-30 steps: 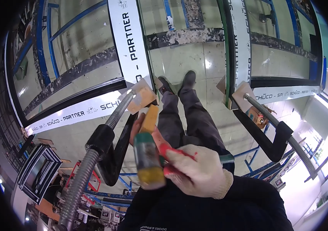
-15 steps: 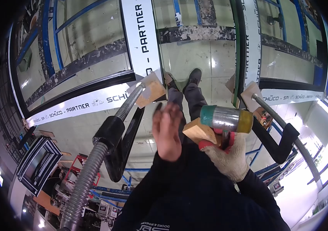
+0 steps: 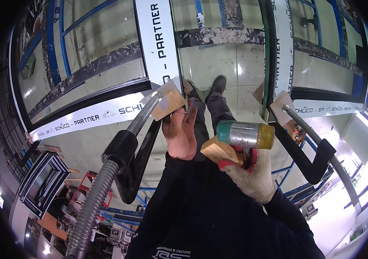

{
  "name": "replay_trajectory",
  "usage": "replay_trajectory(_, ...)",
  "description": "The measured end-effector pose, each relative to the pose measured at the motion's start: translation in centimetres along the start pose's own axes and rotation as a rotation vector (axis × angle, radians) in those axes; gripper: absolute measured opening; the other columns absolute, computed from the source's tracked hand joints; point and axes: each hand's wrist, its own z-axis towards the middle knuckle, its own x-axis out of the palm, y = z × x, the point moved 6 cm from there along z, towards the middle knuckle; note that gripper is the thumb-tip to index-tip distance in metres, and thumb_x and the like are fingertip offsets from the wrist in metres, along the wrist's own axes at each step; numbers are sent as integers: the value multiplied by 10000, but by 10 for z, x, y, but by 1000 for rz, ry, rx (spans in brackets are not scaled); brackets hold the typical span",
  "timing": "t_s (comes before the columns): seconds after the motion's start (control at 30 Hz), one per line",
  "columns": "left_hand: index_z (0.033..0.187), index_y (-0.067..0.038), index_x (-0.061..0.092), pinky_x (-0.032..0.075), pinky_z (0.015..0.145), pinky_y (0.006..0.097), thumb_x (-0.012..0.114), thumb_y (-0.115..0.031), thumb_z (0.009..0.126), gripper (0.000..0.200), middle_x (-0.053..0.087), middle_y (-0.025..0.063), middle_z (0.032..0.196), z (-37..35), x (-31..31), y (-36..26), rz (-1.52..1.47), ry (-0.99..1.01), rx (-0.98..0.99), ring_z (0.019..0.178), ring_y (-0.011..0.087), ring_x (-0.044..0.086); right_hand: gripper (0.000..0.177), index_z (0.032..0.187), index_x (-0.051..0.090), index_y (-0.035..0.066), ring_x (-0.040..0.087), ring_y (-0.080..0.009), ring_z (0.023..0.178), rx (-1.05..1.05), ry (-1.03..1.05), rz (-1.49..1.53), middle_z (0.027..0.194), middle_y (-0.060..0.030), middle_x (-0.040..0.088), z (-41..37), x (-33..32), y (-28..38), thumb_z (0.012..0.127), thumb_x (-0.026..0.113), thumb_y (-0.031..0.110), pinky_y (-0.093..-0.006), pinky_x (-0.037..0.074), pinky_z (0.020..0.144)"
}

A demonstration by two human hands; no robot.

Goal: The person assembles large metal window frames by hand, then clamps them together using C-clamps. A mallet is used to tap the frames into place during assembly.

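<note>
My bare left hand (image 3: 179,137) reaches up to the near corner of the left window frame (image 3: 160,47), its fingers stretched out. Its fingertips are partly hidden by a wooden pad (image 3: 174,105) under the screw clamp (image 3: 138,125); I see nothing held. In front of my body, my gloved right hand (image 3: 255,177) is closed on a mallet (image 3: 245,134) with a metal head, one green face and one yellow face. A wooden block (image 3: 220,151) is gripped along with it, below the head. Most of the mallet's handle is hidden by the glove.
A second clamp (image 3: 313,127) with a pad (image 3: 282,108) presses on the right frame (image 3: 281,52). Blue metal supports with worn dark bars (image 3: 222,38) carry the frames. Dark-and-white profiles (image 3: 43,183) stand at lower left. My shoes (image 3: 219,85) are on the tiled floor.
My left hand has moved up from in front of my legs to the frame corner beside the pad. The mallet and block have shifted slightly left in my right hand.
</note>
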Motion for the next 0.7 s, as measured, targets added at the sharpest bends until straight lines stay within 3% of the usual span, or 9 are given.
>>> replay_trajectory(0.7, 1116, -63, 602, 420, 1083, 511, 674, -195, 937, 234, 609, 33, 1117, -1, 0, -1, 35, -51, -26, 1159, 237, 569, 562, 1238, 579, -14, 700, -191, 946, -59, -3, -104, 1079, -150, 694, 1, 4, -7, 784, 877, 128, -331, 567, 807)
